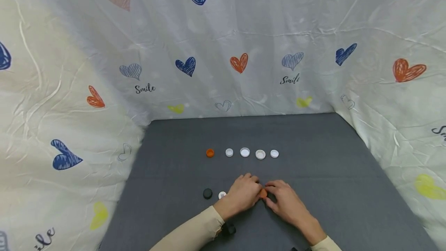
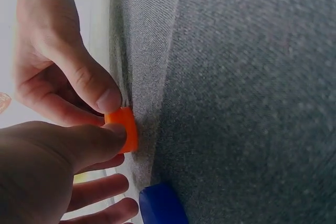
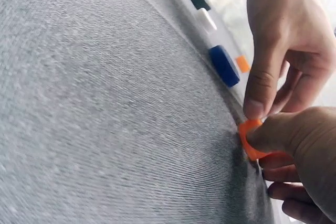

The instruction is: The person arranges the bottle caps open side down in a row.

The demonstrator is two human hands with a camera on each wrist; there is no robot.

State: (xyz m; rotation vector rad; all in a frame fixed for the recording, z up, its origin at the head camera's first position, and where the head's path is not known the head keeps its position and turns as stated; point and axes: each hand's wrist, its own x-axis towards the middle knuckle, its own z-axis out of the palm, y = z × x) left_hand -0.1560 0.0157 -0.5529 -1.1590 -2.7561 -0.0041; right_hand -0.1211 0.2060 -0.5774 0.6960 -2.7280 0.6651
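Note:
Both hands meet at one small orange bottle cap (image 1: pixel 263 193) at the near middle of the grey table. My left hand (image 1: pixel 244 191) pinches it from the left, the thumb lying across its side in the left wrist view. From the right, my right hand (image 1: pixel 285 201) pinches the same cap, thumb on its near side and fingers behind. The orange cap (image 2: pixel 131 129) stands close over the cloth, partly covered by the thumbs. A blue cap (image 3: pixel 224 65) lies beside the left hand, hidden beneath that hand in the head view.
Left of the hands lie a black cap (image 1: pixel 207 193) and a white cap (image 1: pixel 222 195). Farther back runs a row: an orange cap (image 1: pixel 210 153), then several white caps (image 1: pixel 245 152). A curtain printed with hearts (image 1: pixel 188 67) hangs along the table's back and sides.

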